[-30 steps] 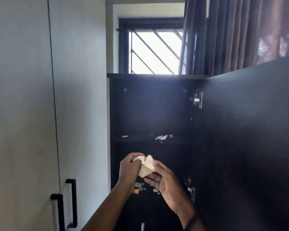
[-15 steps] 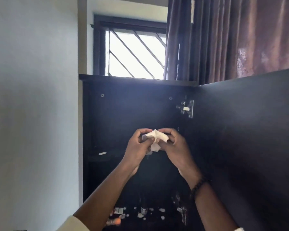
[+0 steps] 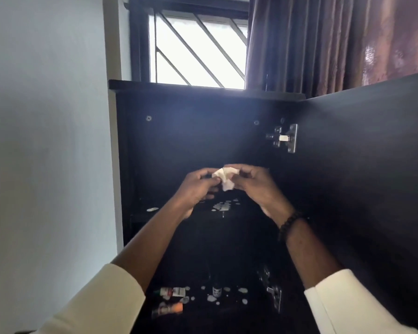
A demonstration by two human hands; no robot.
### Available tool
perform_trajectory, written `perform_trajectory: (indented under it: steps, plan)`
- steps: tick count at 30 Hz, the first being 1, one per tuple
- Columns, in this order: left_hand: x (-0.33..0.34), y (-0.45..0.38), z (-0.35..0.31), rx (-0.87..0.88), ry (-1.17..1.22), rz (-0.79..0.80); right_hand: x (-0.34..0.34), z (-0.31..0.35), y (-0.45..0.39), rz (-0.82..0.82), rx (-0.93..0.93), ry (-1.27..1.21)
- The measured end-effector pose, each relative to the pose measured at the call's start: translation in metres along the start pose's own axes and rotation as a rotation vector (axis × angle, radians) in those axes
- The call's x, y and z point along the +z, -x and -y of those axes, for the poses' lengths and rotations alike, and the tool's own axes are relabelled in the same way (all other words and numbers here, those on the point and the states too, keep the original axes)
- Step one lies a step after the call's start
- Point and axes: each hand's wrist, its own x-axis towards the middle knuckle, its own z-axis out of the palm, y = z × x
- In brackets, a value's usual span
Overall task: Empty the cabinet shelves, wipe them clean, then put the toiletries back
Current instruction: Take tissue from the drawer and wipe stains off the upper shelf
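A crumpled white cloth point(image 3: 223, 177) is pinched between the left hand point(image 3: 198, 186) and right hand point(image 3: 253, 183), both grips closed on it. The spotted upper shelf point(image 3: 247, 208) lies just below and beyond, equally near both hands.

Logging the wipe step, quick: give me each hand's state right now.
Left hand: fingers curled, pinching the white tissue.
Right hand: fingers curled, pinching the same tissue from the other side.
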Motion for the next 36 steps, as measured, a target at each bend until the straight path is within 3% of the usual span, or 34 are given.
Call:
perform_trajectory:
  steps: [3, 5, 7, 11, 15, 18, 21, 23, 27, 32, 36]
  plan:
    - [-0.022, 0.003, -0.001, 0.056, -0.144, -0.066, -0.010, -0.004, -0.010, -0.176, -0.111, 0.714]
    - [-0.034, 0.002, -0.001, 0.081, -0.150, -0.124, -0.020, -0.013, -0.018, -0.136, -0.151, 1.076]
    - [-0.040, 0.002, 0.001, 0.094, -0.162, -0.164, -0.021, -0.024, -0.023, -0.037, -0.043, 1.287]
    - [-0.045, 0.002, 0.002, 0.156, -0.264, -0.184, -0.015, -0.037, -0.026, 0.207, 0.190, 1.255]
    - [-0.058, 0.009, -0.008, 0.323, -0.452, -0.278, -0.022, -0.027, -0.028, 0.311, 0.221, 1.248]
    - [-0.074, 0.026, -0.015, 0.616, -0.707, -0.456, -0.021, -0.014, -0.020, 0.350, 0.175, 1.258]
    - [-0.090, 0.041, -0.013, 0.817, -0.875, -0.766, -0.011, -0.007, -0.015, 0.299, 0.127, 1.110]
    - [-0.095, 0.046, -0.007, 0.761, -0.818, -0.866, 0.005, -0.003, -0.013, 0.294, 0.088, 1.042]
    - [-0.095, 0.052, 0.011, 0.731, -0.896, -0.791, 0.029, 0.000, -0.014, 0.356, 0.010, 0.962]
    - [-0.095, 0.055, 0.021, 0.629, -0.760, -0.894, 0.020, -0.005, -0.020, 0.365, 0.006, 0.942]
    - [-0.096, 0.058, 0.027, 0.702, -0.757, -0.864, 0.040, -0.014, -0.020, 0.336, -0.060, 0.933]
